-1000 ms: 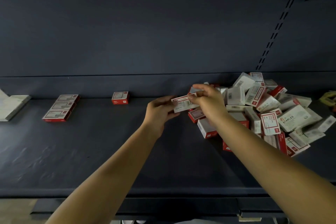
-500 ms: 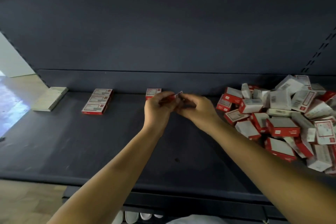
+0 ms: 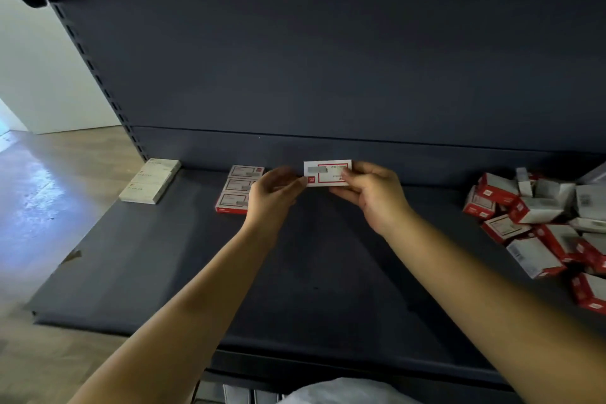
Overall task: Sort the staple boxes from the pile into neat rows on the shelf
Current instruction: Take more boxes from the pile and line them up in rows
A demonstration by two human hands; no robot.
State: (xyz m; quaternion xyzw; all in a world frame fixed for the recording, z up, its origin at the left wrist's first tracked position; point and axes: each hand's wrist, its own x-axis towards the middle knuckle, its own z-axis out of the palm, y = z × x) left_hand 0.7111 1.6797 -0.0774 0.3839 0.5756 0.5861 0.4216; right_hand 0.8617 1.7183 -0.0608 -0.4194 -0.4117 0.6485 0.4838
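Note:
A white staple box with a red frame [image 3: 323, 173] is held above the back of the dark shelf [image 3: 164, 266], its broad face towards me. My right hand [image 3: 367, 193] grips its right end with curled fingers. My left hand [image 3: 273, 188] pinches its left end. Just left of my left hand lies a short row of three red-and-white staple boxes [image 3: 237, 188], flat and running front to back. The jumbled pile of staple boxes [image 3: 544, 223] lies at the right end of the shelf, cut off by the frame edge.
A row of pale flat boxes [image 3: 151, 180] lies at the shelf's back left corner. A slotted upright [image 3: 98, 75] bounds the shelf on the left, with wooden floor [image 3: 49, 174] beyond. The dark back panel [image 3: 328, 59] rises behind everything.
Both hands carried one box from the pile leftwards along the shelf, near the row of three. The box now faces me broadside. The view has swung left, leaving the pile at the right edge.

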